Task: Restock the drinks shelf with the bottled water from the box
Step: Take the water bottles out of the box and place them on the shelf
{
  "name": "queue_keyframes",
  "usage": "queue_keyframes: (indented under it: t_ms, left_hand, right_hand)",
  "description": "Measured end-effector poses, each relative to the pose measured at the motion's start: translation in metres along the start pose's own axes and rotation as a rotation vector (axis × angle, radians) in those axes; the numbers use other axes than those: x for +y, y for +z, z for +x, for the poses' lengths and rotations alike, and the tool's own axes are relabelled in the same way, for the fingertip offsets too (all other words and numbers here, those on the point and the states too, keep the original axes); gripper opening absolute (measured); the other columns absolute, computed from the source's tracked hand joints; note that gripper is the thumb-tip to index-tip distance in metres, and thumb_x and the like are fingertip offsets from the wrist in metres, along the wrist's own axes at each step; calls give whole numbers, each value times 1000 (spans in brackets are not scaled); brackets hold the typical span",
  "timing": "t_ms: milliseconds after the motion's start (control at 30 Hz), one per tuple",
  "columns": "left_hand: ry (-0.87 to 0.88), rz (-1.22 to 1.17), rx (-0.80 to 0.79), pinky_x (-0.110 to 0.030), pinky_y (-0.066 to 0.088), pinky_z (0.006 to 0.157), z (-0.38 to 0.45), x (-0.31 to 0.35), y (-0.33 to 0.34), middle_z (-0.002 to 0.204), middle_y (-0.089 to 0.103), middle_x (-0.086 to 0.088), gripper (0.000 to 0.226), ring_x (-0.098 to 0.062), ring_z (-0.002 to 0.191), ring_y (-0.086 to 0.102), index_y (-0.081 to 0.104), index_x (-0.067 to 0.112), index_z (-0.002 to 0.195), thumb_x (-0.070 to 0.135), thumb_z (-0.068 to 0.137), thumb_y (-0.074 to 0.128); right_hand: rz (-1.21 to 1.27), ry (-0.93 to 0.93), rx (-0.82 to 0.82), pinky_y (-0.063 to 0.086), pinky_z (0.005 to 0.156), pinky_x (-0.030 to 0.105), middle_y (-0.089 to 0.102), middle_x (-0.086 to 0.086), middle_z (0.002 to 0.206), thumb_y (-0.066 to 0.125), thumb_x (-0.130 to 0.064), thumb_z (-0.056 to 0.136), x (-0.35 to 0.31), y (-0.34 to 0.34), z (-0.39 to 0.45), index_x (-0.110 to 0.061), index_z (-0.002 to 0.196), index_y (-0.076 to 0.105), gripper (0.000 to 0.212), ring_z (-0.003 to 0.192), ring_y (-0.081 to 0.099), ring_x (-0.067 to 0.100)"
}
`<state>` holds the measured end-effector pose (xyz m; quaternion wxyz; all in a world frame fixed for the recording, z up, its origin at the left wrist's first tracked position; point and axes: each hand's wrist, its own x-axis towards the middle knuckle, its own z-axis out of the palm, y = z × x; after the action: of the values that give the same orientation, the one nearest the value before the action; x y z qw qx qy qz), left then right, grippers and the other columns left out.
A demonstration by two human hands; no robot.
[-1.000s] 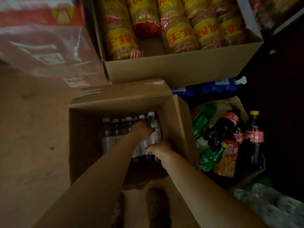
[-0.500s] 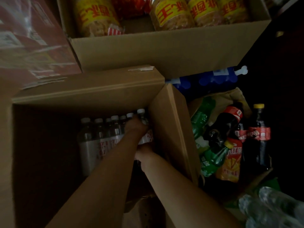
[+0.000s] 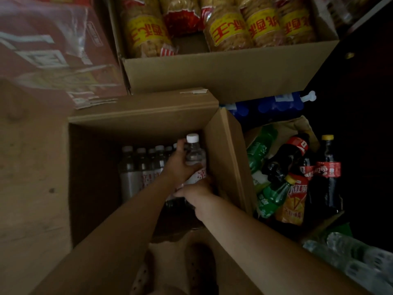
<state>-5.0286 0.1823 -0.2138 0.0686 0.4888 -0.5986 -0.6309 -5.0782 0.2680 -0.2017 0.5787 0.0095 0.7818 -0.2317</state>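
The step in hand looks to be lifting one water bottle (image 3: 194,155) clear of the box (image 3: 225,158); to do it well, I judge the pull should go straight up along the box's right wall, with the grip kept on the shoulder and label rather than the white cap, so the neighbours do not tip and the flap at 3 o'clock is not snagged; the lower hand should bear the weight while the upper one steers. The left hand (image 3: 177,167) is wrapped round the bottle's upper body, fingers curled at its neck and shoulder; the right hand (image 3: 196,191) is clasped on the bottle just below, about the red-lettered label, though its fingertips are hidden, so how firmly it clamps is a guess. The bottle stands near upright in the box's far right corner, at 12 o'clock from the right hand and 1 o'clock from the left, its cap standing higher than the row of remaining bottles (image 3: 146,165), which sit at 9 o'clock from the hands against the far wall. The box's near half is dark and I cannot tell what it holds; the drinks shelf itself is not clearly in view; mixed soda bottles (image 3: 297,173) lie at 3 o'clock outside the box.
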Motion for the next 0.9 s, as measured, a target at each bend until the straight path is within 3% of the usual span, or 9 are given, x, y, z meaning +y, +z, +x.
queue_keyframes:
  t_ms: [133,267,333,467,533,633,700,800,900]
  left_hand:
    - [52,-10,-28,-41,50,95,-47,41,-29,121,62,-5,77,-19,113,60,30,20,137,14,77,76]
    - [98,56,-18,-44,51,95,-94,96,-56,122,61,-3,73,-17,112,59,33,26,135,16,77,77]
    - [113,58,-14,-48,51,94,-117,132,-67,121,62,-1,73,-18,112,60,34,29,133,18,75,78]
    - [175,-9,-77,-51,50,95,-161,219,-88,116,66,1,73,-17,110,63,39,37,126,27,67,81]
    - [217,-37,-112,-52,49,96,-181,268,-98,115,67,0,76,-20,111,63,43,45,122,31,60,85]
    - [295,-62,-177,-46,53,89,-208,346,-106,110,64,3,69,-20,105,63,46,37,120,5,70,81]
    - [375,-40,-233,-39,57,76,-229,399,-107,108,63,1,66,-17,100,64,46,28,123,-2,72,76]
    - [477,37,-308,-25,56,61,-257,470,-100,109,62,1,68,-5,91,66,44,16,132,-4,74,74]
    - [582,59,-361,-21,56,63,-288,535,-82,115,61,-3,69,1,90,65,45,17,134,-3,75,74]
  right_hand:
    - [40,-28,-75,53,78,32,55,4,128,82,-9,69,-14,-16,-49,-13,131,44,74,115,57,26]
    - [30,-84,-122,48,99,43,56,7,132,88,-12,56,-32,-25,-114,-14,130,46,86,117,55,28]
    - [16,-150,-120,46,100,38,57,3,126,86,-7,62,-45,-39,-150,-13,128,47,77,118,54,26]
    - [26,-291,-145,50,83,31,61,5,119,88,-10,59,-76,-66,-220,-10,126,49,78,114,58,26]
    - [30,-372,-168,53,69,21,65,3,109,88,-6,59,-91,-82,-255,-12,119,54,69,107,63,24]
    - [88,-475,-197,47,54,8,60,-10,94,79,5,70,-114,-120,-324,-30,97,50,53,86,60,3]
    - [131,-538,-175,46,50,7,61,-3,102,79,3,71,-126,-146,-364,-21,108,51,53,89,61,8]
    - [129,-618,-53,50,57,12,65,1,111,87,-9,64,-143,-177,-409,-14,119,52,65,104,64,18]
    - [190,-704,113,55,73,25,66,-1,108,91,-14,59,-157,-212,-454,-15,114,54,66,103,64,17]
